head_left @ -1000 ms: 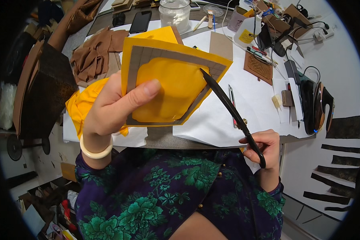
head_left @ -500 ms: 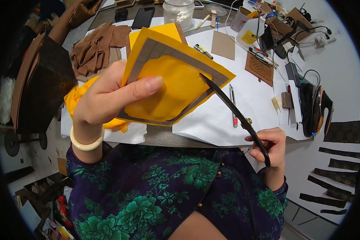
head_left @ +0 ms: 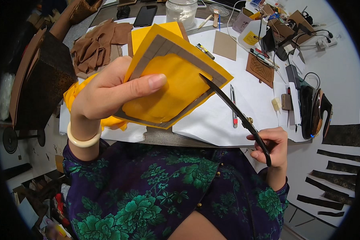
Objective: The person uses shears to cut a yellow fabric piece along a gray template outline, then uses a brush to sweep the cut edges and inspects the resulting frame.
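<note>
My left hand [head_left: 106, 92], with a cream bangle at the wrist, grips a four-cornered yellow fabric piece [head_left: 164, 90] with its thumb on the face. A grey band lines the piece inside its yellow rim, framing a yellow middle with curved corners. My right hand [head_left: 277, 145] is closed round the handle end of black scissors [head_left: 234, 105]. Their blade slants up and left, its tip lying over the yellow middle near the right corner. Along the right lower side a dark slit shows between the middle and the grey band. The piece is held tilted above the table.
White paper [head_left: 254, 104] covers the table, bearing a red-ended craft knife [head_left: 233, 112], a beige card [head_left: 224, 45] and a tooled brown leather piece [head_left: 260, 69]. Brown cloth [head_left: 93, 50], a phone [head_left: 145, 16] and a glass jar [head_left: 181, 12] lie farther back. An iron [head_left: 318, 114] stands right.
The yellow piece has tilted slightly, its top corner shifting right and its right corner left. The scissors keep nearly the same place, both hands still holding on.
</note>
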Demonstrator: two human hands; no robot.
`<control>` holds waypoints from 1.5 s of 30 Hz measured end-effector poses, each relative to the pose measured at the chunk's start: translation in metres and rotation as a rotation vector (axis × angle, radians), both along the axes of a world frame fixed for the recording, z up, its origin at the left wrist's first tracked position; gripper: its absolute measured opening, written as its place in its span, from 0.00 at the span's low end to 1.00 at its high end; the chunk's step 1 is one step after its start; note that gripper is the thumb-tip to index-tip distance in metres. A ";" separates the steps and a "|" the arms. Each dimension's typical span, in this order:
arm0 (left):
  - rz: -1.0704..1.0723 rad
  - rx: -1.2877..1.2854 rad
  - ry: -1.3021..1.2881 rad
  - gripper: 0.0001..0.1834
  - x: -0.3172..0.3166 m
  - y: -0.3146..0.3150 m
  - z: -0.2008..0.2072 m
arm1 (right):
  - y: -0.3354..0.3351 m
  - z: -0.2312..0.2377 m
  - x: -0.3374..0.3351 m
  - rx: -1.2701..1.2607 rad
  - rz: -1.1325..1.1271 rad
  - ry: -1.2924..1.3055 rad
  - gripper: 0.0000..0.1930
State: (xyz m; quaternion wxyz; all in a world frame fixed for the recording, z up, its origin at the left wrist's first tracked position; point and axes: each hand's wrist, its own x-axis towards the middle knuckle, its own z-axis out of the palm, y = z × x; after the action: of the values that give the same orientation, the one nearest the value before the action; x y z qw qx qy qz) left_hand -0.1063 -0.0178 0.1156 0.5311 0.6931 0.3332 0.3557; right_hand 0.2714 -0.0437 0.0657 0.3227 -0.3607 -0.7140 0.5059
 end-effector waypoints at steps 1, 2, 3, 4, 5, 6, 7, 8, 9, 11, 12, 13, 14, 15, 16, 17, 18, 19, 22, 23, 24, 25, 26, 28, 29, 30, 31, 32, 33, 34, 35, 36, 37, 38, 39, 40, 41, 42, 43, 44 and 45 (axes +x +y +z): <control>0.008 -0.002 -0.012 0.19 0.001 -0.001 0.000 | 0.000 0.000 -0.001 -0.023 -0.005 0.000 0.19; -0.004 -0.007 -0.008 0.19 0.001 0.000 0.000 | -0.001 0.000 -0.001 -0.047 -0.010 0.000 0.21; -0.017 -0.011 -0.004 0.19 0.000 0.001 -0.002 | -0.001 0.000 -0.002 -0.070 -0.015 -0.001 0.23; -0.029 -0.016 0.000 0.19 0.000 0.001 -0.003 | -0.001 0.000 -0.002 -0.072 0.000 0.010 0.22; -0.027 -0.010 -0.005 0.19 0.001 0.000 -0.003 | 0.000 0.001 -0.001 -0.075 0.015 0.020 0.21; -0.025 -0.004 -0.009 0.19 0.002 0.000 -0.003 | 0.001 0.001 -0.001 -0.078 0.029 0.030 0.20; -0.024 0.003 -0.014 0.19 0.003 0.000 -0.004 | 0.000 0.001 -0.002 -0.073 0.026 0.035 0.20; -0.036 -0.002 -0.002 0.19 0.003 0.001 -0.004 | 0.000 0.000 -0.002 -0.068 0.023 0.039 0.19; -0.047 -0.007 0.010 0.19 0.001 0.002 -0.004 | 0.000 0.000 -0.003 -0.064 0.020 0.044 0.19; -0.058 -0.013 0.022 0.18 0.000 0.003 -0.004 | 0.001 -0.001 -0.001 -0.041 0.024 0.017 0.19; -0.057 -0.014 0.023 0.18 0.000 0.003 -0.004 | 0.001 -0.001 0.000 -0.029 0.025 0.004 0.18; -0.056 -0.013 0.025 0.18 0.001 0.003 -0.004 | 0.001 -0.001 0.000 -0.026 0.022 0.004 0.18; -0.045 -0.016 0.021 0.18 0.002 0.002 -0.004 | 0.000 -0.001 0.000 -0.022 0.018 0.004 0.17; -0.033 -0.019 0.016 0.18 0.005 0.000 -0.002 | -0.001 -0.002 0.000 -0.019 0.015 0.003 0.17; -0.023 -0.024 0.010 0.18 0.006 0.000 -0.002 | -0.001 -0.002 0.000 -0.017 0.011 -0.005 0.17; -0.021 -0.026 0.010 0.18 0.006 0.001 -0.003 | -0.001 -0.002 0.000 -0.014 0.006 -0.013 0.16; -0.018 -0.028 0.010 0.18 0.007 0.001 -0.003 | -0.001 -0.002 0.001 -0.012 0.002 -0.021 0.16; -0.020 -0.031 0.015 0.18 0.007 0.002 -0.003 | -0.001 -0.002 0.001 -0.010 0.001 -0.027 0.16; -0.031 -0.044 0.036 0.18 0.005 0.003 -0.003 | -0.001 -0.001 0.001 -0.005 -0.006 -0.048 0.16; -0.032 -0.048 0.043 0.18 0.005 0.003 -0.003 | -0.001 -0.001 0.001 -0.004 -0.010 -0.055 0.16; -0.028 -0.053 0.049 0.18 0.005 0.004 -0.003 | -0.001 0.000 0.001 -0.004 -0.015 -0.063 0.17; -0.025 -0.059 0.048 0.18 0.005 0.004 -0.003 | 0.000 -0.001 0.002 -0.007 0.001 -0.046 0.17; -0.022 -0.064 0.047 0.19 0.006 0.005 -0.004 | 0.001 -0.001 0.002 -0.010 0.016 -0.030 0.18; -0.017 -0.077 0.045 0.19 0.007 0.005 -0.005 | 0.002 -0.002 0.001 -0.024 0.032 0.013 0.19; -0.015 -0.083 0.050 0.20 0.007 0.005 -0.006 | 0.002 -0.002 0.000 -0.037 0.033 0.038 0.19; -0.018 -0.089 0.068 0.20 0.007 0.006 -0.007 | 0.003 -0.003 -0.001 -0.049 0.033 0.063 0.19; -0.020 -0.091 0.068 0.21 0.007 0.006 -0.008 | 0.002 -0.002 -0.002 -0.053 0.031 0.058 0.19; -0.022 -0.094 0.068 0.21 0.007 0.006 -0.008 | 0.002 -0.002 -0.002 -0.057 0.029 0.052 0.19; -0.021 -0.095 0.052 0.22 0.009 0.006 -0.009 | 0.002 -0.002 -0.002 -0.061 0.026 0.046 0.19; -0.023 -0.092 0.045 0.22 0.010 0.006 -0.010 | 0.002 -0.002 -0.002 -0.056 0.026 0.040 0.19; -0.026 -0.089 0.039 0.22 0.011 0.006 -0.010 | 0.002 -0.003 -0.002 -0.051 0.025 0.034 0.19; -0.030 -0.082 0.041 0.22 0.012 0.007 -0.010 | 0.002 -0.003 -0.002 -0.046 0.024 0.028 0.19; -0.034 -0.073 0.044 0.22 0.013 0.007 -0.011 | 0.002 -0.003 -0.002 -0.041 0.025 0.028 0.19; -0.037 -0.066 0.046 0.22 0.013 0.008 -0.011 | 0.002 -0.004 -0.002 -0.036 0.025 0.028 0.18; -0.041 -0.056 0.047 0.22 0.012 0.008 -0.012 | 0.002 -0.004 -0.002 -0.031 0.026 0.028 0.18; -0.042 -0.044 0.040 0.22 0.013 0.008 -0.013 | 0.002 -0.004 -0.003 -0.027 0.023 0.022 0.18; -0.043 -0.031 0.033 0.22 0.013 0.008 -0.014 | 0.002 -0.004 -0.003 -0.022 0.021 0.016 0.17; -0.043 -0.017 0.017 0.22 0.015 0.008 -0.014 | 0.002 -0.004 -0.003 -0.017 0.018 0.010 0.17; -0.042 -0.008 0.017 0.22 0.016 0.008 -0.013 | 0.001 -0.004 -0.003 -0.013 0.017 0.001 0.17; -0.040 0.000 0.018 0.22 0.016 0.008 -0.013 | 0.001 -0.003 -0.003 -0.008 0.016 -0.008 0.16; -0.037 0.003 0.035 0.23 0.015 0.008 -0.012 | 0.001 -0.002 -0.003 -0.004 0.015 -0.016 0.16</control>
State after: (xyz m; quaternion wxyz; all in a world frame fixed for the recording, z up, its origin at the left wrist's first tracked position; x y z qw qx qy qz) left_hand -0.0911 -0.0101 0.1033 0.5307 0.7061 0.3291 0.3340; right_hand 0.2684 -0.0424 0.0636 0.3123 -0.3601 -0.7183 0.5069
